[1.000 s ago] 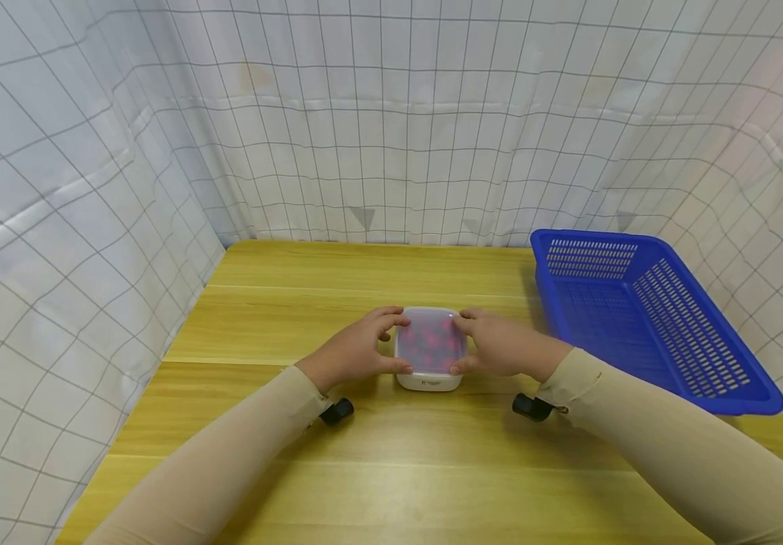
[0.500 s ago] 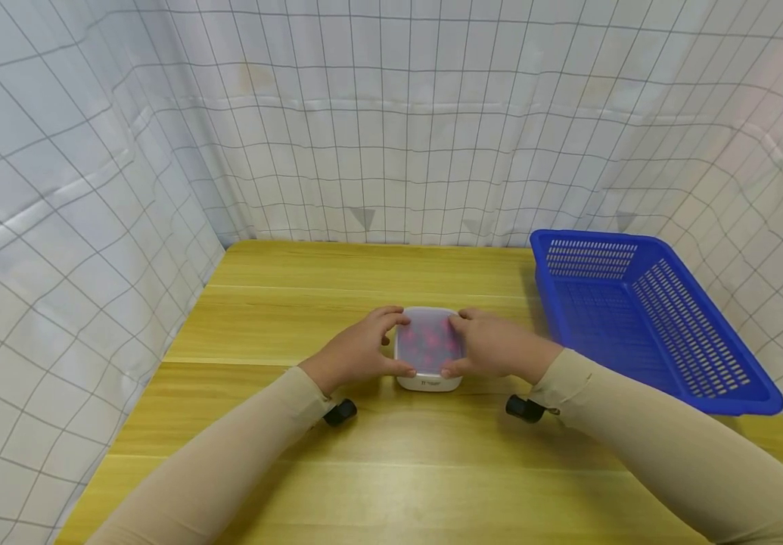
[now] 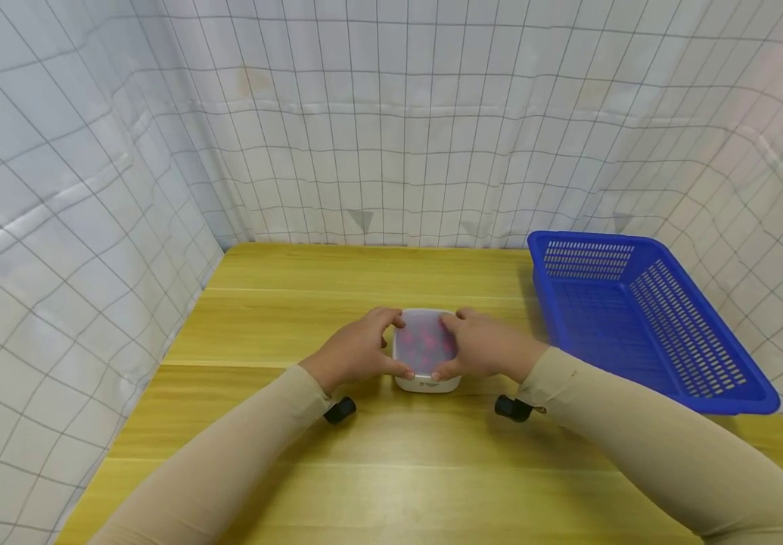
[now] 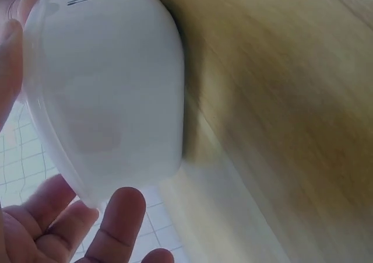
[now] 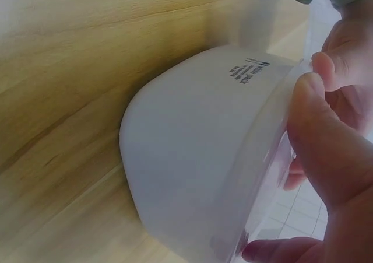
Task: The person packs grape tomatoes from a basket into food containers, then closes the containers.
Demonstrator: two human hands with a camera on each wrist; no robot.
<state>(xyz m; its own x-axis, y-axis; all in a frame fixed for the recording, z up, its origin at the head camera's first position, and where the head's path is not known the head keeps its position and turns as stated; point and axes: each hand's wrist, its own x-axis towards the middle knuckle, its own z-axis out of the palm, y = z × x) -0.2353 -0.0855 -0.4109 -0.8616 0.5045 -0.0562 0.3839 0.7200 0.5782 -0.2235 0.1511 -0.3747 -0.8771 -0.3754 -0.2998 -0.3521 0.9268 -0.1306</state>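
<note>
A white plastic food container [image 3: 427,385] stands on the wooden table, covered by a translucent lid [image 3: 424,347] with pinkish-red contents blurred beneath. My left hand [image 3: 355,352] grips its left side, thumb at the front corner and a fingertip at the back corner. In the left wrist view, more fingers [image 4: 123,216] spread beside the container wall. From the right, my right hand [image 3: 489,347] holds the lid edge. Its thumb [image 5: 312,108] presses the front rim in the right wrist view, and a finger lies over the lid farther back. Small print marks the container's front.
A blue plastic basket [image 3: 588,237] with slotted walls stands at the right of the table [image 3: 391,477]. White grid-patterned curtains [image 3: 391,129] enclose the back and sides. Black devices [image 3: 514,409] are worn at both wrists.
My right hand has slid left over the lid, its thumb moving along the front rim toward the left thumb. The left hand and the container have hardly moved.
</note>
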